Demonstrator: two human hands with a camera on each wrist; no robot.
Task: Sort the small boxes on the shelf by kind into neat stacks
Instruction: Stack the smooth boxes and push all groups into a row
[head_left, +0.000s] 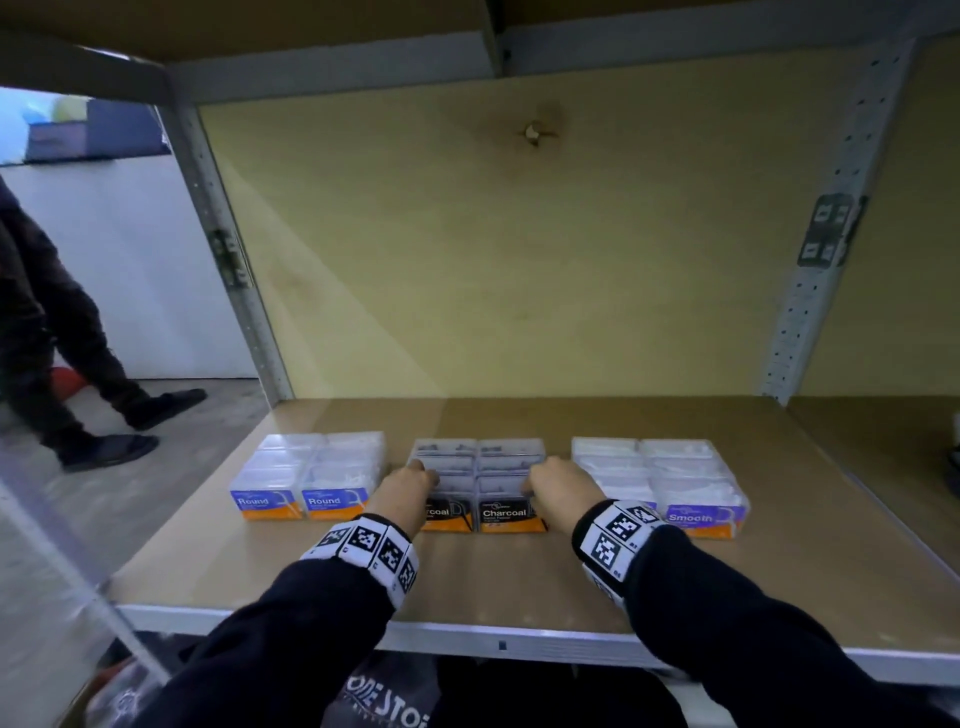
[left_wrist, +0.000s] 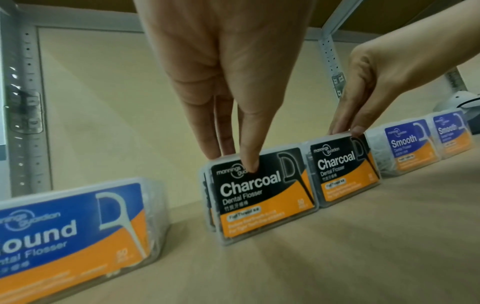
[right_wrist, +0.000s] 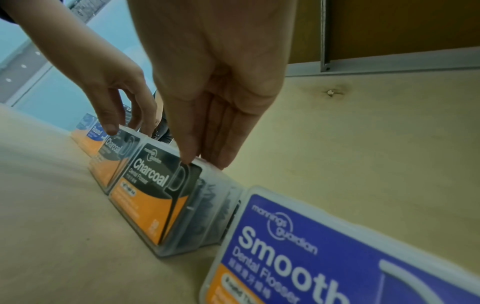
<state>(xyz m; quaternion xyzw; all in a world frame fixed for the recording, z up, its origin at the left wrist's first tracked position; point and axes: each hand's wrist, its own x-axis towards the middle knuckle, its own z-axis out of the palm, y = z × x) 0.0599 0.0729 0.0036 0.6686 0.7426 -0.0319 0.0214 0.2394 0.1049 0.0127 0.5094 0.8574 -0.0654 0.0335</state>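
Three groups of boxes sit on the shelf (head_left: 519, 587), each two rows wide: blue Round boxes (head_left: 306, 475), black Charcoal boxes (head_left: 480, 483), purple Smooth boxes (head_left: 670, 480). Labels face the person; rows run toward the back. The left hand (head_left: 402, 491) and right hand (head_left: 563, 486) pinch the front Charcoal boxes. The boxes behind blur, so they are hard to count.

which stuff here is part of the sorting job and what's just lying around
Part of the job: Round boxes, Charcoal boxes, Smooth boxes, left hand and right hand on the Charcoal boxes.

Just around: white object at the shelf's right, bystander's legs.
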